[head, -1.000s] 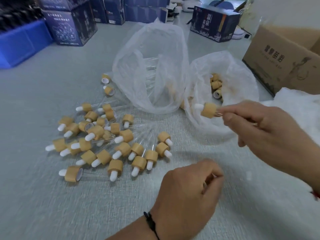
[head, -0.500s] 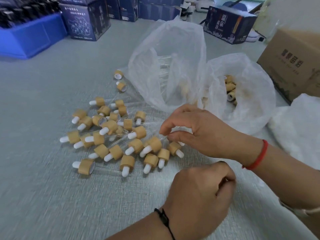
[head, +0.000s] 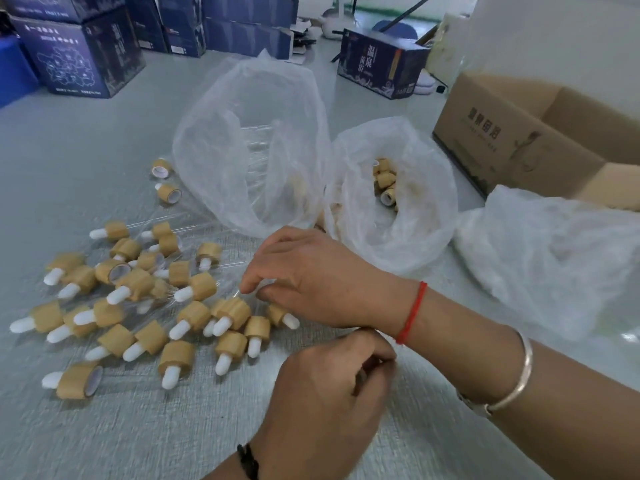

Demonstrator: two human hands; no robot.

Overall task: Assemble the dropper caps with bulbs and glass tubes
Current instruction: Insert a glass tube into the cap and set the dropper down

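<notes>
the grey textured bench (head: pixel 104 441) carries a scatter of finished droppers at centre left of the frame: tan wood-grain caps with white rubber bulbs (head: pixel 194 315), several with clear glass tubes lying under and between them. the right hand (head: pixel 311 278) reaches across from the right edge to the right side of this pile, fingers bent downward, fingertips pinching at what appears to be a thin clear glass tube (head: pixel 239 292) (its outline is faint and blurred); one dropper lies just beneath the palm. a red cord bracelet (head: pixel 412 313) and a silver bangle (head: pixel 516 382) sit on that wrist. the left hand (head: pixel 329 386), at lower centre, is curled into a loose fist; whether anything is inside the fingers cannot be told. a black band (head: pixel 247 460) circles its wrist.

behind the hands, at centre frame, stands a large translucent plastic bag (head: pixel 249 140) holding loose glass tubes, and just right of it a smaller translucent bag (head: pixel 426 209) with unassembled tan caps (head: pixel 386 183) inside. a crumpled white plastic sheet (head: pixel 554 254) lies at the right edge, an open brown cardboard carton (head: pixel 502 133) at upper right, dark blue printed boxes (head: pixel 79 53) at upper left.
</notes>
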